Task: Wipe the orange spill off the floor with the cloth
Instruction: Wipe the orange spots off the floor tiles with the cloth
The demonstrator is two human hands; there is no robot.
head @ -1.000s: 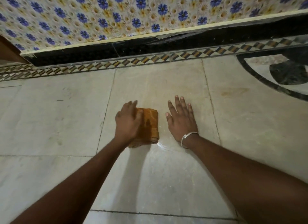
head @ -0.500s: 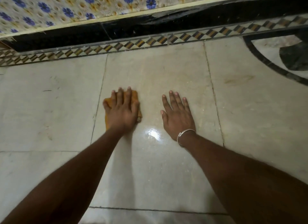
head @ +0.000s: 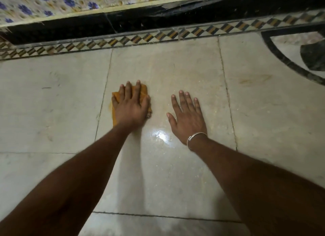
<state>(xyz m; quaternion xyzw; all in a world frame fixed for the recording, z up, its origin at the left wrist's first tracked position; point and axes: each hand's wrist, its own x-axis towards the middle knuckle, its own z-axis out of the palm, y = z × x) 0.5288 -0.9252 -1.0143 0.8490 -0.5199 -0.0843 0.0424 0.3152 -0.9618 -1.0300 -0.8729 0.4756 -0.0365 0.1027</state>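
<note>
My left hand (head: 131, 105) lies flat on a folded orange cloth (head: 143, 90), pressing it to the pale marble floor near a tile joint. Most of the cloth is hidden under the palm; only its top and left edges show. My right hand (head: 187, 115), with a silver bangle at the wrist, rests flat on the floor to the right, fingers spread, holding nothing. A faint yellowish wet film (head: 175, 81) covers the tile beyond both hands, and a bright wet glare (head: 161, 135) shines between my wrists. A faint orange smear (head: 253, 79) marks the tile on the right.
A patterned diamond border strip (head: 158, 36) and a black skirting (head: 140, 21) run along the far wall, with blue-flowered wall tiles (head: 52, 2) above. A dark curved inlay (head: 284, 60) sits in the floor at the right.
My left hand slid the cloth to the left and away from me, ending flat on top of it. My right hand stayed planted. The view tilted down toward the floor.
</note>
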